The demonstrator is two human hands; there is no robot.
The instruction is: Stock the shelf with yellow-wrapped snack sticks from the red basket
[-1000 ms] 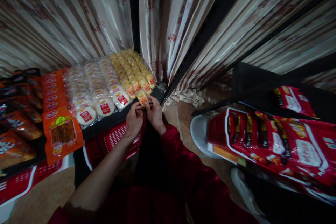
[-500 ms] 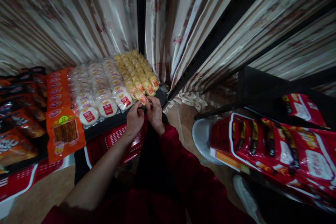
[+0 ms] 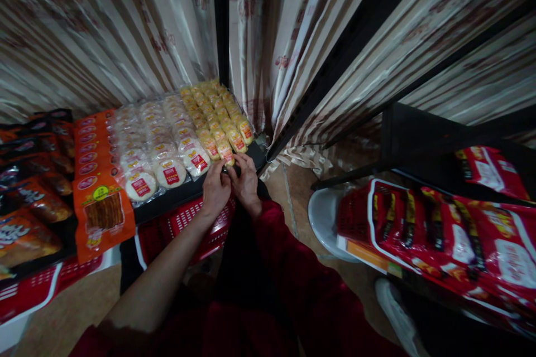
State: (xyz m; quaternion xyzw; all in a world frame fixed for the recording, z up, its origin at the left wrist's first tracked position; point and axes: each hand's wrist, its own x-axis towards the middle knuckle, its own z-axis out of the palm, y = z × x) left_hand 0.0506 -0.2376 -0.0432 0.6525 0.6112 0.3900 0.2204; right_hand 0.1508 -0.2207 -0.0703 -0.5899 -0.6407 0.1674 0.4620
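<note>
My left hand [image 3: 216, 187] and my right hand [image 3: 245, 181] meet at the front edge of the black shelf [image 3: 167, 199]. Their fingertips are bent together beside the nearest small yellow packet [image 3: 226, 153]. Whatever lies between the fingers is too small and dark to make out. Rows of yellow packets [image 3: 209, 109] run back toward the curtain. To their left stand rows of round white wrapped snacks [image 3: 171, 172], and beyond those hangs an orange sheet of packs [image 3: 98, 189].
Orange and black bags [image 3: 31, 198] fill the far left. Red baskets [image 3: 184, 223] sit below the shelf. At right, a basket of red packets [image 3: 439, 228] stands by a grey stool [image 3: 324, 223]. Black posts [image 3: 335, 67] cross the curtain [image 3: 167, 22]. A shoe [image 3: 396, 312] shows lower right.
The front yellow packet now sits more upright in its row, and my fingers have drawn slightly back from it. The view has shifted a little.
</note>
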